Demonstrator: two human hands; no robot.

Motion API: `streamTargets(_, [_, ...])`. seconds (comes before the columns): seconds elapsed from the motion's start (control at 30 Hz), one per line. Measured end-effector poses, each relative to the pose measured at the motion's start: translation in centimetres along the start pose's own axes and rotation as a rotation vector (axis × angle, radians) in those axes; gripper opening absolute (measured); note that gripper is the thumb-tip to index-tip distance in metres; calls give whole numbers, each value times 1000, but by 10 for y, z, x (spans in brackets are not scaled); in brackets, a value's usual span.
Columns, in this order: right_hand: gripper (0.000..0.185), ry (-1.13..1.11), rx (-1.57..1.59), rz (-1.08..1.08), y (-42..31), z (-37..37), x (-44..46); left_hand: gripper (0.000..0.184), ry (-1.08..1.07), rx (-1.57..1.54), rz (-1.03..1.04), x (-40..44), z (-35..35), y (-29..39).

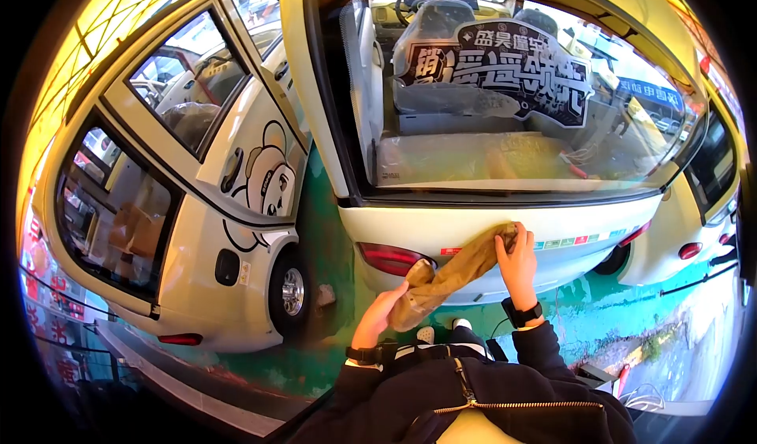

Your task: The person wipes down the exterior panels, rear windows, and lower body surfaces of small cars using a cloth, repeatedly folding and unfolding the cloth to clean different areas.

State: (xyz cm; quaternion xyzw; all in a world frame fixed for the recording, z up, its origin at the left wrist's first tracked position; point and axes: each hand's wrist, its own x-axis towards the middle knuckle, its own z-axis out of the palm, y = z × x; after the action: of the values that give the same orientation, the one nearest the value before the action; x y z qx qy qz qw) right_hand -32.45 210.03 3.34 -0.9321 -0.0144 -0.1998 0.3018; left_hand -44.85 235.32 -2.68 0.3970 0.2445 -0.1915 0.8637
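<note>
A tan-brown cloth [453, 277] is stretched between my two hands, behind the rear of a cream-coloured small car [505, 207]. My left hand [384, 311] grips its lower, bunched end near the red tail light [392, 258]. Higher up, my right hand [516, 256] pinches the other end in front of the car's rear panel. The cloth hangs slantwise, rising from left to right. Whether it touches the bodywork I cannot tell. Both wrists wear dark bands.
A second cream car [197, 263] with a cartoon bear on its door stands at my left. Another car [686, 231] is at the right. The floor [315, 349] is green. A dark sign [505, 73] shows in the rear window. Cables [646, 397] lie at lower right.
</note>
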Motion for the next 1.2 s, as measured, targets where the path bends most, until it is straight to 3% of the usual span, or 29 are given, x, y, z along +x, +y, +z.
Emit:
streamTargets(0.17, [29, -23, 118, -73, 11, -6, -8, 23, 15, 335, -69, 0, -5, -3])
streamTargets(0.23, [25, -15, 109, -108, 14, -13, -12, 12, 26, 364, 138, -4, -3, 1])
streamTargets(0.3, [25, -86, 379, 72, 19, -22, -17, 12, 27, 333, 239, -12, 3, 12])
streamTargets(0.4, [24, -58, 551, 117, 36, -37, -27, 18, -25, 320, 414, -13, -11, 18])
streamTargets(0.43, [21, 88, 435, 4, 37, -40, -29, 18, -31, 251, 393, -21, -1, 26])
streamTargets(0.47, [21, 88, 424, 15, 37, -48, -31, 18, -36, 182, 372, -27, 8, 32])
streamTargets(0.53, [22, -273, 257, 355, 33, -66, -37, 19, -80, 143, 326, -19, 8, 29])
streamTargets(0.57, [26, -216, 409, 325, 49, -54, -44, 19, -90, 142, 356, -14, 10, 26])
streamTargets(0.67, [26, -187, 404, 292, 69, -35, -59, 21, -103, 165, 379, 1, 23, 24])
streamTargets(0.77, [26, -258, 440, 312, 62, -51, -47, 32, -164, 313, 615, -6, 57, 44])
streamTargets(0.87, [28, -16, 873, 143, 56, -81, -20, 30, -227, 511, 1000, -39, 70, 67])
streamTargets(0.93, [46, 68, 1076, -94, 24, -132, -4, 29, -457, 420, 1384, -29, 59, 76])
streamTargets(1.0, [67, 84, 1261, -185, 7, -160, 1, 27, -498, 667, 1439, -43, 80, 104])
streamTargets(1.07, [68, -52, 1291, -122, 24, -160, 3, 19, -332, 582, 1294, -24, 76, 99])
streamTargets(1.13, [51, -280, 1087, 62, 51, -140, -1, 27, -299, 711, 1389, 1, 60, 92])
streamTargets(1.17, [40, -329, 1020, 168, 62, -124, -3, 37, -296, 570, 1183, 2, 55, 82])
streamTargets(1.2, [28, -360, 915, 216, 78, -107, -9, 37, -283, 580, 1152, 1, 59, 77])
